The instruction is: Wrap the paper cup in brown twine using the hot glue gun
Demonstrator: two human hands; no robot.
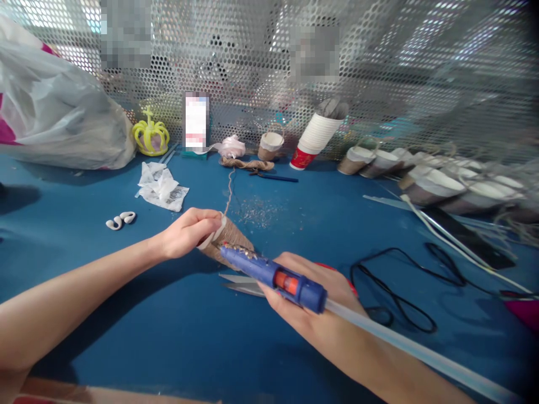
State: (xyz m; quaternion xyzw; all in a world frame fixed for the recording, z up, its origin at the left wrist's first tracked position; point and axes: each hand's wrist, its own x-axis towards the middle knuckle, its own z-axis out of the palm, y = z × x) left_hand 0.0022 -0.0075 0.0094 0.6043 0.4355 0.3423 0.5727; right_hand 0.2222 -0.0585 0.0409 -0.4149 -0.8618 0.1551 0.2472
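In my left hand (193, 231) is a paper cup (236, 235) wrapped in brown twine, tipped on its side with the white rim toward me. A loose strand of twine (229, 193) runs from its rim to a twine bundle (248, 164) farther back. My right hand (311, 303) grips a blue hot glue gun (261, 269), whose nozzle is at the twine-covered side of the cup; whether it touches I cannot tell. A long clear glue stick (404, 342) sticks out of the gun's back. Scissors (244, 284) lie under the right hand, partly hidden.
Twine-wrapped cups (438, 185) crowd the right side near a black phone (467, 235) and a black cable (396, 280). Along the back stand stacked paper cups (318, 134), a yellow crown (150, 134) and a propped phone (196, 120). A plastic bag (63, 106) fills the left.
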